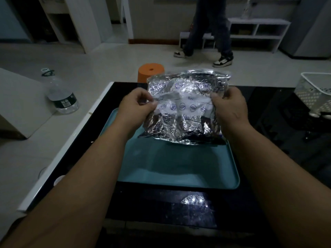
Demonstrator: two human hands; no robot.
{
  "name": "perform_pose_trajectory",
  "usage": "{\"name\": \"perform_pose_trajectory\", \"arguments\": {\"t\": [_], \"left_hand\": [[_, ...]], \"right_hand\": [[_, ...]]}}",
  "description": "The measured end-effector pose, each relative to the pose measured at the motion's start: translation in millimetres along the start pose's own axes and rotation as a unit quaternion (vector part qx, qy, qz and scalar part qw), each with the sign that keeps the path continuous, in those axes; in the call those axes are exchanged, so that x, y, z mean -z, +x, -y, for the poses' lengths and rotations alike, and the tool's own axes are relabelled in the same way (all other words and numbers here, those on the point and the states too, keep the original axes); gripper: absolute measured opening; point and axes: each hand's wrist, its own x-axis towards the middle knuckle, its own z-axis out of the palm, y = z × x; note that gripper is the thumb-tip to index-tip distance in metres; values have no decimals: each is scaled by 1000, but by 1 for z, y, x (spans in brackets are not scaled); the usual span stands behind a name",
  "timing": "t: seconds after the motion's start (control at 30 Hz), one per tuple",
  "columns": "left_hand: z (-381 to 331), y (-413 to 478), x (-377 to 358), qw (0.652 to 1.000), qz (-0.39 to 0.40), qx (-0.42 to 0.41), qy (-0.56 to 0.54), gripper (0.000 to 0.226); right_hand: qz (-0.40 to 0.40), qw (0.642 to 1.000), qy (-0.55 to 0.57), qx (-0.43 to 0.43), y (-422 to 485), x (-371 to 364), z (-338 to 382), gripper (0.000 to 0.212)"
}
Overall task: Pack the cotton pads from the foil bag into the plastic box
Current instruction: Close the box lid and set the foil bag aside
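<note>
Crinkled foil bag (184, 108) held above teal tray (179, 165), left hand (136, 106) and right hand (231, 106) fingers pinching its sides.

you hold a crinkled silver foil bag (186, 111) printed with blue round icons on a white band, above a teal tray (177, 165) on the glossy black desk (161, 208); beyond its far edge, an orange stool (150, 72).

Foil bag (186, 108) held above tray (179, 165) on table (161, 208), bottle (61, 93) left, basket (315, 92) right
</note>
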Motion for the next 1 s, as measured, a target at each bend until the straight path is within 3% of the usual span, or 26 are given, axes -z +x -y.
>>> {"name": "perform_pose_trajectory", "arguments": {"t": [0.1,0.2,0.3,0.5,0.67,0.8,1.0], "left_hand": [[-4,0,1,994,-20,49,-97,21],[-11,-1,0,985,-52,64,-153,24],[-12,-1,1,984,-56,68,-152,31],[-4,0,-1,989,-29,83,-115,47],[-10,-4,5,994,-16,63,-90,68],[-8,-2,12,990,82,88,-73,92],[-6,0,11,988,77,73,-115,89]], "right_hand": [[-13,999,39,-21,-2,3,-1,38],[60,996,52,-41,-2,2,2,25],[104,992,25,-69,-5,2,1,20],[49,996,31,-62,-2,3,-2,25],[140,980,56,-132,0,6,1,41],[89,988,31,-126,2,5,-5,62],[51,992,24,-109,6,3,-16,65]]}}
